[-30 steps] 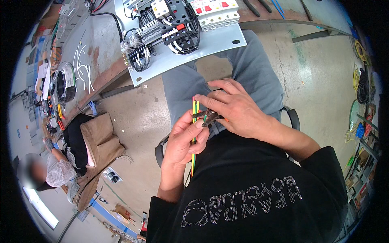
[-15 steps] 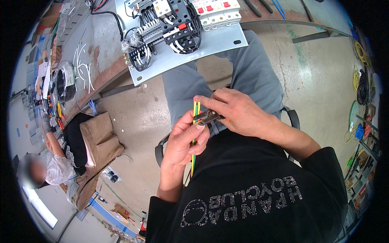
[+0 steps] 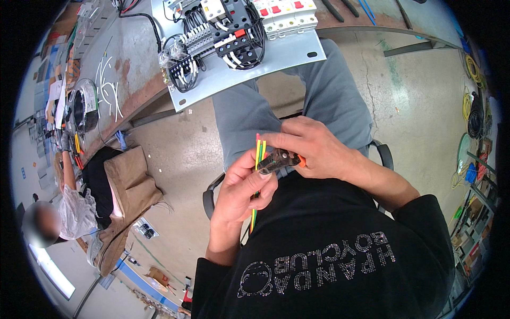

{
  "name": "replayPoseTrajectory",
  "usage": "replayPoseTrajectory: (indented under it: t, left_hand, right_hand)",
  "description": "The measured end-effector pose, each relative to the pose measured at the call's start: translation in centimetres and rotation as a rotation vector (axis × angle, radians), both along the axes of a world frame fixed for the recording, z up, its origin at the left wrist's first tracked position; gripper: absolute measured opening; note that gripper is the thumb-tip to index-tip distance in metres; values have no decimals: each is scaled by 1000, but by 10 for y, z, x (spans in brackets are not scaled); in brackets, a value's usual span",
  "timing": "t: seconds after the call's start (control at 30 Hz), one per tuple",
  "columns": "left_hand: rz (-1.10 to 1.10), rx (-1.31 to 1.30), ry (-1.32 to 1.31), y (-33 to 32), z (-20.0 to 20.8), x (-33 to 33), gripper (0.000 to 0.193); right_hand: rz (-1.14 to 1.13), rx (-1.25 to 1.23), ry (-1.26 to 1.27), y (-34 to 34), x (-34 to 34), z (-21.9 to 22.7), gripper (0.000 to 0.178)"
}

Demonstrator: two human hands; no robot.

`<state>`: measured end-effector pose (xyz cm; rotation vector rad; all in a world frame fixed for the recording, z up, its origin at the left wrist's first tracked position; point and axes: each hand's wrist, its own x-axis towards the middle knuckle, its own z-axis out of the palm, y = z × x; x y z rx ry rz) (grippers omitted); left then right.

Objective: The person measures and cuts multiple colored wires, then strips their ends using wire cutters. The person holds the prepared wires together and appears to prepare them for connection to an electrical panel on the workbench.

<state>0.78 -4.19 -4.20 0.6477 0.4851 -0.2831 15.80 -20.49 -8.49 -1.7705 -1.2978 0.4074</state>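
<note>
In front of my torso, my left hand (image 3: 241,186) grips a pair of yellow-and-green wires (image 3: 258,149). They stand roughly upright, with one pink or red tip at the top. My right hand (image 3: 319,146) is closed around cutting pliers (image 3: 277,159) with a dark head and a bit of orange handle showing. The pliers' jaws lie at the wires, beside my left thumb; whether they bite on the wires cannot be told. My right index finger reaches toward the wire tops. The lower wires run down past my left wrist.
Beyond my knees, a metal mounting plate (image 3: 289,58) with breakers (image 3: 287,18), terminal blocks and black wiring overhangs the workbench (image 3: 133,69). Loose white wires (image 3: 109,90) and a black wire coil (image 3: 85,109) lie at left. Another person (image 3: 77,212) sits there, one arm toward the bench.
The pliers have turned, their head now slanting more and showing its broad side. The wire tops sit slightly lower and to the right. The other person's arm has shifted up the bench.
</note>
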Motion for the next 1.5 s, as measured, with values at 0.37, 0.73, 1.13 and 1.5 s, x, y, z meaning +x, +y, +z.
replayPoseTrajectory:
  t: [0.37,0.73,1.13,1.5]
  left_hand:
    - [18,-11,26,-2,4,2,28]
    - [-19,175,120,-9,5,16,14]
    - [-85,83,154,-6,-10,17,16]
    - [-28,-101,113,-3,-14,-1,17]
  right_hand:
    - [-49,33,26,0,-4,-4,50]
    - [-323,69,163,-1,-12,-11,45]
    - [-259,60,679,-3,-24,-34,29]
    - [-183,-141,216,-31,5,-8,38]
